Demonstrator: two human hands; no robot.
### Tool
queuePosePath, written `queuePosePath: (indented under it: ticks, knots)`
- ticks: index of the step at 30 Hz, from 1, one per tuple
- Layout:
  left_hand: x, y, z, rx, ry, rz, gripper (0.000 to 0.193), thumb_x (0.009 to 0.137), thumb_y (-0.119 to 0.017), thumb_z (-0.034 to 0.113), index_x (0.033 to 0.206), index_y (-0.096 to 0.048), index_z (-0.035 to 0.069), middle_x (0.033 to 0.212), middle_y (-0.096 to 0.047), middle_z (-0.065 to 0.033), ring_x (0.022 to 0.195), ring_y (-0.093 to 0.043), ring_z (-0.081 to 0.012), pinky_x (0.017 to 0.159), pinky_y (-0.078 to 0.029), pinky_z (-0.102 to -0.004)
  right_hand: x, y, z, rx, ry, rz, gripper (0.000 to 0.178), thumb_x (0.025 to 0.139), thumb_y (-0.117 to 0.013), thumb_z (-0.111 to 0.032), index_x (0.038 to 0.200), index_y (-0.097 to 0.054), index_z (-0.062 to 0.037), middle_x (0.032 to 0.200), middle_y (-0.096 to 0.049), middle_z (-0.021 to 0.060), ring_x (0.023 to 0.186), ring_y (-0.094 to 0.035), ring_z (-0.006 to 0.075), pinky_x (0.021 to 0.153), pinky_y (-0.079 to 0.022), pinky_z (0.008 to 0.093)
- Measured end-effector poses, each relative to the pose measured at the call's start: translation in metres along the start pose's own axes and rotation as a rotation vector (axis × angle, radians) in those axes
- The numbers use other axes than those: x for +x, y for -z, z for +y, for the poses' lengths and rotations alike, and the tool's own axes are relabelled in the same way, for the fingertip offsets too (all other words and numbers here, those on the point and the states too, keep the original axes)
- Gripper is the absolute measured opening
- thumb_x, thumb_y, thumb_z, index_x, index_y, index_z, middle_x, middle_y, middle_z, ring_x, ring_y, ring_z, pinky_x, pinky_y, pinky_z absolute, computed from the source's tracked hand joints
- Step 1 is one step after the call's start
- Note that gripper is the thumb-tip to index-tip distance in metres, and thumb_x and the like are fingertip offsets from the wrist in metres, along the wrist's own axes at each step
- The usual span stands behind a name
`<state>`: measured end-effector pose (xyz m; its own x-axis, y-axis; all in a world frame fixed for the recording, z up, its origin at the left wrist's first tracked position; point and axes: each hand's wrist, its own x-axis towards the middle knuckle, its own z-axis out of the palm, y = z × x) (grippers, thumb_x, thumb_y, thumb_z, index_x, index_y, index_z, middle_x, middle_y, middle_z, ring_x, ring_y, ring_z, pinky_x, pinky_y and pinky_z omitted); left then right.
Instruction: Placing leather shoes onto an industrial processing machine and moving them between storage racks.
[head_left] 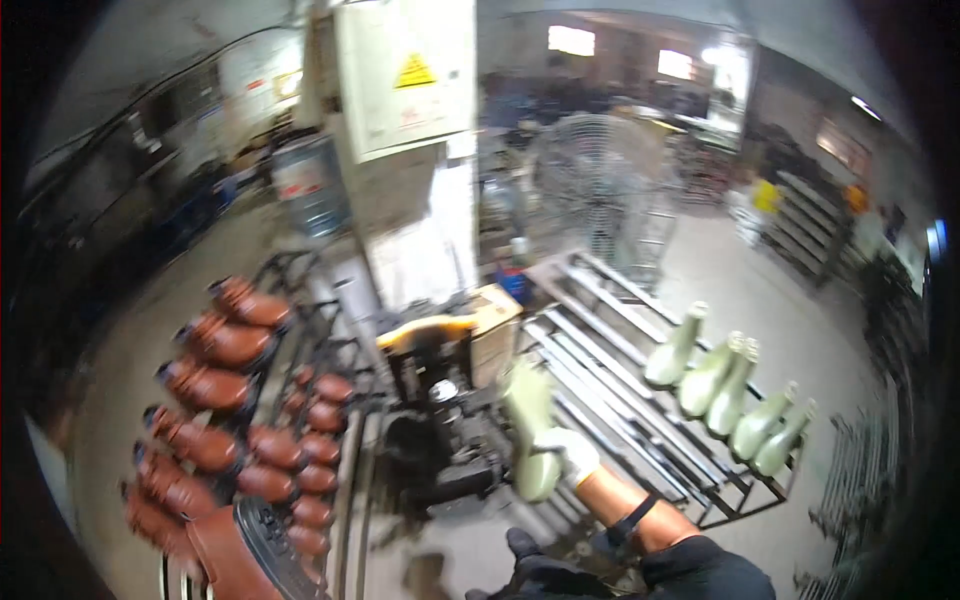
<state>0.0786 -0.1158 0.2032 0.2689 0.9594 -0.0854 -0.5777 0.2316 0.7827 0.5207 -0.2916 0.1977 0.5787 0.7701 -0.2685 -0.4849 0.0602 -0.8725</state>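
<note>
My right hand (570, 455), in a white glove, is closed around a pale green shoe last (530, 420), slightly blurred, held beside a dark machine (440, 440) with a yellow top edge. Low on the left, close to me, a brown leather shoe (235, 550) with a black treaded sole is tilted on its side. My left hand does not show; whether it holds that shoe is hidden. Several more pale green lasts (715, 385) stand at the right end of a metal rack.
Several brown shoes (205, 390) stand in rows on a rack at the left. The right-hand rack has long metal rails (600, 390). A large caged fan (600, 170), a water jug (310, 185) and a pillar with a white electrical box (405, 80) stand beyond.
</note>
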Motion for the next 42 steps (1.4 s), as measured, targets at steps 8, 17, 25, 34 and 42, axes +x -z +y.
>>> queuePosePath:
  ticks: [8, 17, 25, 34, 42]
  knots:
    - [0.032, -0.090, -0.082, 0.012, 0.192, -0.309, 0.020, 0.100, -0.070, 0.016, 0.114, -0.067, 0.003, 0.105, -0.062, -0.0022, 0.092, -0.058, -0.0181, 0.084, -0.048, -0.0326, 0.035, 0.095, -0.110, 0.785, 0.259, 0.018, 0.056, 0.091, -0.065, -0.024, 0.139, -0.056, 0.0021, 0.126, -0.070, 0.0220, 0.111, -0.070, 0.0453, 0.102, -0.058, 0.0618]
    - [0.007, -0.224, -0.087, -0.067, 0.590, -0.139, 0.024, 0.104, -0.065, 0.015, 0.123, -0.076, 0.006, 0.121, -0.078, -0.0126, 0.108, -0.074, -0.0323, 0.090, -0.059, -0.0410, 0.116, 0.190, -0.048, 1.224, 0.125, -0.035, 0.036, 0.102, -0.072, -0.033, 0.129, -0.061, -0.0126, 0.119, -0.066, 0.0137, 0.097, -0.064, 0.0308, 0.084, -0.060, 0.0463]
    - [0.012, -0.196, -0.215, 0.779, -0.079, -0.360, 0.047, 0.093, -0.065, 0.004, 0.140, -0.063, -0.001, 0.136, -0.068, -0.0145, 0.116, -0.066, -0.0335, 0.102, -0.053, -0.0452, 0.015, -0.030, -0.075, -0.148, 0.106, 0.069, 0.067, 0.091, -0.077, -0.005, 0.153, -0.053, 0.0001, 0.115, -0.073, 0.0055, 0.096, -0.070, 0.0124, 0.087, -0.057, 0.0274]
    - [0.003, -0.091, -0.173, 0.404, 0.657, -0.059, 0.029, 0.098, -0.077, 0.008, 0.122, -0.065, -0.003, 0.095, -0.069, -0.0107, 0.077, -0.068, -0.0188, 0.065, -0.057, -0.0340, 0.069, -0.082, -0.121, -0.785, 0.301, 0.084, 0.084, 0.078, -0.087, -0.024, 0.151, -0.054, 0.0028, 0.114, -0.072, 0.0094, 0.098, -0.066, 0.0150, 0.089, -0.055, 0.0318]
    - [0.007, -0.053, -0.134, 0.424, 0.700, 0.082, 0.024, 0.094, -0.075, -0.001, 0.116, -0.065, -0.005, 0.092, -0.071, -0.0131, 0.071, -0.070, -0.0228, 0.060, -0.056, -0.0331, 0.085, -0.107, -0.133, -1.079, 0.391, 0.109, 0.073, 0.076, -0.085, -0.031, 0.139, -0.062, -0.0025, 0.106, -0.070, 0.0090, 0.094, -0.066, 0.0187, 0.088, -0.056, 0.0328]
